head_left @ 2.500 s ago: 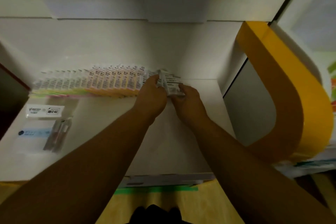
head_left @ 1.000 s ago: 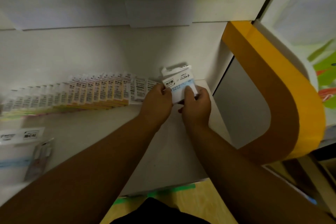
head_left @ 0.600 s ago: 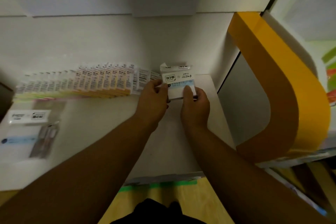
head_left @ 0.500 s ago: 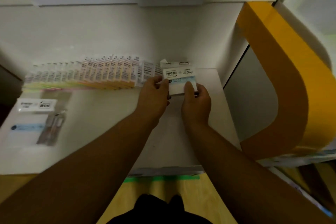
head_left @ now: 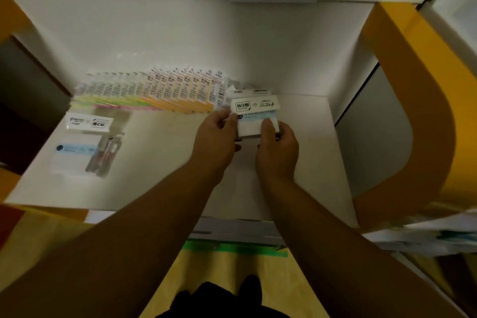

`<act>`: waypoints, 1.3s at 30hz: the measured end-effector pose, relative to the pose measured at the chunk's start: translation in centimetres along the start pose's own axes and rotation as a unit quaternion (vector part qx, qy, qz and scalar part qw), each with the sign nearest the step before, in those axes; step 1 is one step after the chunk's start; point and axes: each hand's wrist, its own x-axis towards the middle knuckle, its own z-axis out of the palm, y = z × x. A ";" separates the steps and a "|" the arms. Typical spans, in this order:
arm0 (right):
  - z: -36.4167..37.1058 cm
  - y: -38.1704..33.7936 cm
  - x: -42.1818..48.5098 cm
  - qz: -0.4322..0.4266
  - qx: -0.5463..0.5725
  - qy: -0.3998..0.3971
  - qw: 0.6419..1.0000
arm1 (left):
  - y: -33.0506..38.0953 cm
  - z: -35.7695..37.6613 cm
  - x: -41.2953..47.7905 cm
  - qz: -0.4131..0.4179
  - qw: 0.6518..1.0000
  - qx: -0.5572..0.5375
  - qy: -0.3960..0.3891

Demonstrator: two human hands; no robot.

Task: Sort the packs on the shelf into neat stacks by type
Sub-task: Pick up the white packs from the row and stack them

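Both hands grip one small bundle of packs (head_left: 254, 117) above the white shelf (head_left: 304, 162): left hand (head_left: 215, 141) pinching its left edge, right hand (head_left: 277, 148) closed on its lower right. One clear pack (head_left: 85, 147) lies flat at left. Fanned row of packs (head_left: 154, 93) lines the back; count and print unreadable.

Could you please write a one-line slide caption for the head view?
Both hands, left and right, hold a small white blue-striped pack above the white shelf, beside a fanned row of labelled packs.
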 end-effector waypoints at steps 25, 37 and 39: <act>15.4 -4.5 -18.7 -0.053 -0.077 0.024 0.995 | 0.3 -24.4 -3.5 0.003 0.995 -0.100 -0.016; 17.2 -4.6 -20.6 -0.029 -0.078 -0.065 0.994 | 0.0 -28.1 -4.4 -0.022 0.994 -0.102 0.018; 17.3 -4.5 -20.4 -0.021 -0.064 -0.080 0.995 | 0.2 -28.3 -4.3 -0.028 0.994 -0.097 0.029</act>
